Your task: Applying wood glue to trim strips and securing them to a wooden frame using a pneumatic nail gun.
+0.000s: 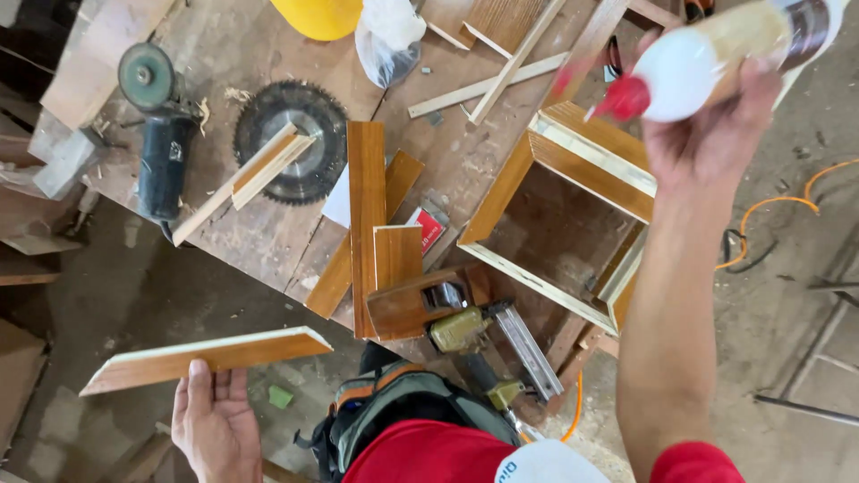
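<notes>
My left hand [213, 420] holds a long wooden strip [206, 358] with mitred ends, flat on my fingers at the lower left, off the bench. My right hand [711, 125] is raised at the upper right, gripping a white glue bottle [707, 58] with a red nozzle that points left over an open square wooden frame [559, 148] on the workbench [233, 224]. More brown-faced wooden pieces [367, 215] lie crossed in the middle of the bench.
An angle grinder [161, 134] and a circular saw blade [288, 143] lie at the bench's left. A nail gun [488, 335] rests by the front edge. Thin wood slats, a plastic bag and a yellow object are at the back. An orange cable runs on the floor at right.
</notes>
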